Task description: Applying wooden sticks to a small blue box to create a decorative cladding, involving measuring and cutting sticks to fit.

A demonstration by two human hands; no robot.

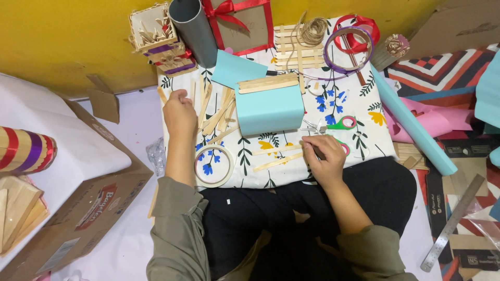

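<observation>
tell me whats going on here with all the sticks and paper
A person sits at a small flower-print table, working with flat wooden craft sticks. The left hand rests by a loose pile of sticks, closed, though whether it holds one is unclear. The right hand presses on two sticks at the near edge, beside red and green scissors. A light blue paper block sits mid-table, a tape roll near the left forearm.

Pale wooden sticks (277, 156) — two, flat, side by side.
</observation>
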